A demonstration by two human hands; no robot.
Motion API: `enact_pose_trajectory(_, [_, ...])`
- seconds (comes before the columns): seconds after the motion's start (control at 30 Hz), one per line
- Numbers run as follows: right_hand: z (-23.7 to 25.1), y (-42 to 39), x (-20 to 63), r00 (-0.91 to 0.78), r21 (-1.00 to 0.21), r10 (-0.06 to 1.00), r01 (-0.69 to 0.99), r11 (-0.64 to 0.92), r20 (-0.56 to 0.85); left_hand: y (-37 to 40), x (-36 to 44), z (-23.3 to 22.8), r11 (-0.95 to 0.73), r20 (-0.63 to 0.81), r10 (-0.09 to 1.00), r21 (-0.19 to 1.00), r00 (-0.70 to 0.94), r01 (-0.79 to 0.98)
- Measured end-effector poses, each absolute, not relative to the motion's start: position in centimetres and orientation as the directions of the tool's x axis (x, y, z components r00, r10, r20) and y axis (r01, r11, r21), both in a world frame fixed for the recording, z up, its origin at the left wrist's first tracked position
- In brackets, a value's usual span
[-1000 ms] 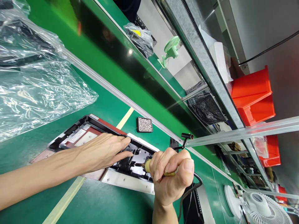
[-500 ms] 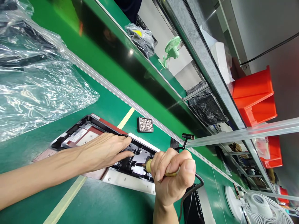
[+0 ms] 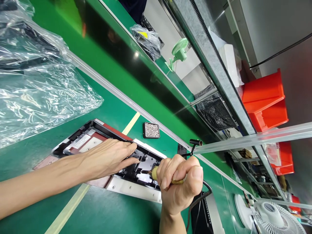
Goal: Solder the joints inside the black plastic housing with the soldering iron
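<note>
Head view. The right hand is fisted in a closed grip around a yellow-handled screwdriver, whose long axis runs from the fist toward the left, tip pointing into the black housing lying lengthwise on the green table. The left hand rests flat on the housing, fingers extended, holding nothing, just left of the tip. A tray of screws sits beyond.

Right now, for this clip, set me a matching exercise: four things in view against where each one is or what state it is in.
Things:
1. left hand
2. right hand
3. small tray of screws
4. red bins

Places or states:
A. on the green bench past the yellow line
B. closed around a yellow-handled tool
C. stacked on the rack at right
D. flat on the black panel, fingers spread

Pairs: 1-D, 2-B, 3-A, 4-C
</note>
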State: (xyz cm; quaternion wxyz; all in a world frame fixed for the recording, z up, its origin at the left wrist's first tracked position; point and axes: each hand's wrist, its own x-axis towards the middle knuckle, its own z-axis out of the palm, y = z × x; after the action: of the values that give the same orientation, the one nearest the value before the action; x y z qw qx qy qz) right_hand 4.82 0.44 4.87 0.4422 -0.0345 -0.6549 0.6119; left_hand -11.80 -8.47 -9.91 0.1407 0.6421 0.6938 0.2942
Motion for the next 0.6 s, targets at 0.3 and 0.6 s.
enact_pose_trajectory(0.3, [4.57, 0.54, 4.80, -0.600, -0.824, 0.582, -0.507, 0.254, 0.549, -8.24, -11.74, -9.35, 0.019, 0.154, 0.978, 0.610, -0.141, 0.793])
enact_pose_trajectory(0.6, [4.46, 0.38, 4.81, -0.596, -0.820, 0.579, -0.505, 0.269, 0.557, -8.36, -11.78, -9.22, 0.030, 0.134, 0.981, 0.610, -0.140, 0.791])
